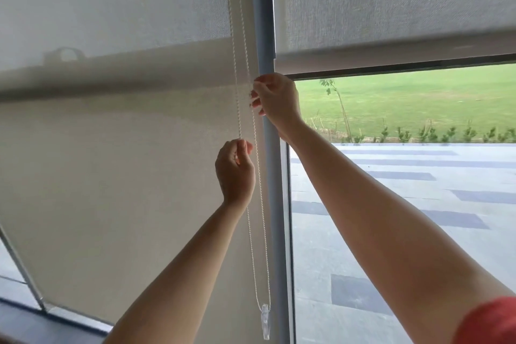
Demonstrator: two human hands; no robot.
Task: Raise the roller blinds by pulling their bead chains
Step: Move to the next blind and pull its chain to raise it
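Note:
A pale roller blind [111, 176] covers the left window down to near the sill. Its white bead chain [240, 58] hangs as a loop along the blind's right edge, ending in a clear plastic weight [265, 321]. My left hand [236, 172] is closed around the left strand of the chain. Higher up, my right hand [276, 100] pinches the right strand with its fingertips. The right roller blind [391, 8] stands partly raised, and its bottom bar [391, 56] sits above open glass.
A grey window post [269, 148] runs vertically between the two blinds, right beside the chain. Through the right pane I see a paved terrace [405, 204] and lawn [418, 98]. A dark sill [42, 324] lies at the lower left.

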